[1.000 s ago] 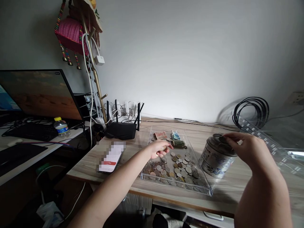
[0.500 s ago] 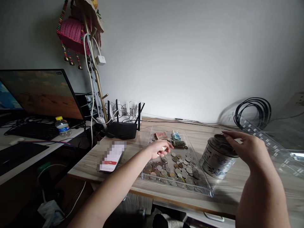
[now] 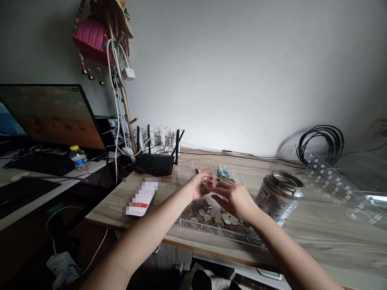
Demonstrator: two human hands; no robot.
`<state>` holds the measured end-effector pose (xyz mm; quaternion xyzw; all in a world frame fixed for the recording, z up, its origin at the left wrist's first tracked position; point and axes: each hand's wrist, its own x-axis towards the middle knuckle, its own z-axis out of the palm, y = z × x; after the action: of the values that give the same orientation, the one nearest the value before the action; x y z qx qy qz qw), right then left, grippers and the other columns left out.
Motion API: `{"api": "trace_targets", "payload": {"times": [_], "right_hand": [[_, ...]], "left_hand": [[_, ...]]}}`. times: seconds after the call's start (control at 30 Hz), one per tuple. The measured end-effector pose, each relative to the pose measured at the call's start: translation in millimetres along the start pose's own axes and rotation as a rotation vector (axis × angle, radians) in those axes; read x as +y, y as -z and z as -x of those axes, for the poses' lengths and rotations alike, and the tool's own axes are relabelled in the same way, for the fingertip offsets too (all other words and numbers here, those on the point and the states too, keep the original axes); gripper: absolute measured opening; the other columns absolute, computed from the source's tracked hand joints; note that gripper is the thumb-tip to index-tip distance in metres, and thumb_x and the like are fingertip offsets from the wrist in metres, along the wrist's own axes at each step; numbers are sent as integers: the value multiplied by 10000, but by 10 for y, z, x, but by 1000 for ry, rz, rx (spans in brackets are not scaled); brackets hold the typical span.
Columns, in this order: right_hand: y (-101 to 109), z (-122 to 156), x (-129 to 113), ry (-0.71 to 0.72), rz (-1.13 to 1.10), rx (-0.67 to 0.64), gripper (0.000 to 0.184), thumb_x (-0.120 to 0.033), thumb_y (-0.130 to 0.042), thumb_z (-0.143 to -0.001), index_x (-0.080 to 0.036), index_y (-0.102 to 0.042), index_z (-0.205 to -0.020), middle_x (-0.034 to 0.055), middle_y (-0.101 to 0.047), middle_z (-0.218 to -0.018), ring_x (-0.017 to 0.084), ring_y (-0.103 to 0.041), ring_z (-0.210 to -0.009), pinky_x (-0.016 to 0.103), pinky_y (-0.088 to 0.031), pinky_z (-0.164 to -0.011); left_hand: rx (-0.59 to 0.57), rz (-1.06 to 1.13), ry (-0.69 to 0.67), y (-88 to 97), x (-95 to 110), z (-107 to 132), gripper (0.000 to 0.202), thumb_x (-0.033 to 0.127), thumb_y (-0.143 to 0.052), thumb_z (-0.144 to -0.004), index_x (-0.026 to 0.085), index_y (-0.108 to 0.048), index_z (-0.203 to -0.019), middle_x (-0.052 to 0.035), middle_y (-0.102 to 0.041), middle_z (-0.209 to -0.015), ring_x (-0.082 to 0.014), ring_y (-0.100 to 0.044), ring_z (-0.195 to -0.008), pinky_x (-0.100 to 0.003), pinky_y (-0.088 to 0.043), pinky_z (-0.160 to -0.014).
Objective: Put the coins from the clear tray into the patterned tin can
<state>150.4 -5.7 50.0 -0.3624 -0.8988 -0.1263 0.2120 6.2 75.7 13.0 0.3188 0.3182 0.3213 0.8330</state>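
My left hand (image 3: 197, 186) is cupped over the clear plastic tray (image 3: 188, 222), with a few coins (image 3: 205, 185) held in its curled fingers. My right hand (image 3: 232, 198) has its fingers reaching to those coins, its thumb a little apart from the index finger. Many loose coins (image 3: 207, 217) lie across the tray, partly covered by my right hand and forearm. At the tray's far end are a reddish banknote (image 3: 203, 170) and a bluish one (image 3: 223, 172). Right of the tray stands a silver, milk-can-shaped tin (image 3: 279, 197) with a wire handle and blue print.
A phone (image 3: 143, 197) lies left of the tray, before a black router (image 3: 155, 164). Clear plastic panels (image 3: 341, 185) and a coiled black cable (image 3: 322, 143) are at the right. A bottle (image 3: 79, 159) stands by the monitor (image 3: 51, 117) on the other desk.
My right hand has moved left from the top of the tin to the coins in my left hand. The tin's top is now uncovered. My left hand stays over the tray.
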Motion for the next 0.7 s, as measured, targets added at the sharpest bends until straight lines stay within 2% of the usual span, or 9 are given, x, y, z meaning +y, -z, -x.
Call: {"api": "trace_targets", "payload": {"times": [0.17,0.37,0.5,0.57,0.63,0.7], "right_hand": [[-121,-50,-78,55,108,-54,209,-277,-438,-794,-223,-589,-927,51,-568,-876,136,-511,-818,229,-397,-627],[-168,-47,-90,73,178,-36,216,-233,-400,-809,-180,-593,-727,45,-548,-818,114,-483,-717,216,-348,-553],[-186,-46,-80,69,125,-37,215,-225,-409,-800,-173,-579,-680,41,-548,-820,103,-475,-712,205,-345,-567],[-192,-43,-47,-10,80,-22,211,-226,-417,-792,-177,-582,-671,33,-549,-782,97,-479,-691,199,-341,-562],[-195,-36,10,-151,24,3,191,-229,-430,-778,-188,-592,-686,20,-548,-749,87,-479,-641,193,-331,-537],[-200,-29,83,-298,-51,23,152,-237,-463,-748,-197,-599,-695,6,-552,-735,77,-469,-586,190,-321,-508]], "left_hand": [[21,-29,19,-48,-37,55,136,235,-491,-701,116,-522,-757,19,-473,-511,-82,-456,-433,-183,-324,-403],[-78,-103,69,-96,-112,84,77,187,-464,-653,130,-471,-603,6,-465,-488,-105,-460,-427,-216,-339,-417],[-114,-132,77,-123,-134,78,68,163,-444,-660,121,-465,-610,-5,-477,-502,-97,-462,-443,-198,-339,-407],[-145,-136,90,-125,-135,68,81,171,-429,-692,118,-469,-645,-12,-492,-526,-93,-470,-458,-199,-370,-432],[-185,-166,98,-120,-133,58,129,216,-400,-739,121,-471,-688,-25,-510,-556,-106,-498,-493,-223,-409,-465],[-217,-240,134,-113,-127,56,207,311,-376,-775,133,-467,-722,-33,-515,-566,-109,-492,-473,-215,-395,-419]]}}
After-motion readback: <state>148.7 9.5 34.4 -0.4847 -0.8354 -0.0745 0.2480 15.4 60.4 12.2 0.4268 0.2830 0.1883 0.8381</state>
